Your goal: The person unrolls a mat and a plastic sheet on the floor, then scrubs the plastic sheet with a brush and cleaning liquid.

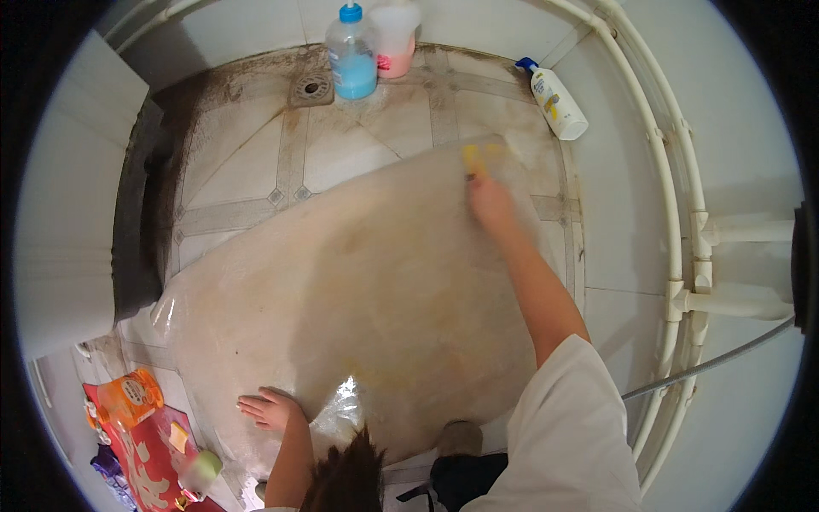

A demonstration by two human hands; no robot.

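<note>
A large, pale translucent plastic mat (409, 273) lies across the tiled floor. It has brownish stains and a wet shine near its front edge. My left hand (273, 409) rests flat on the mat's front left part, fingers spread, holding nothing. At the mat's far right corner, my right hand (493, 205) is closed around a small yellow thing (474, 159). Motion smears both, so I cannot tell whether the yellow thing is a brush or a sponge.
Beyond the mat stand a blue-capped bottle of blue liquid (353, 64) and a pink-filled container (396, 38), beside a floor drain (313, 88). A white pump bottle (558, 102) lies far right. Pipes (670, 213) line the right wall. An orange-labelled jar (130, 398) and red bag (153, 456) sit front left.
</note>
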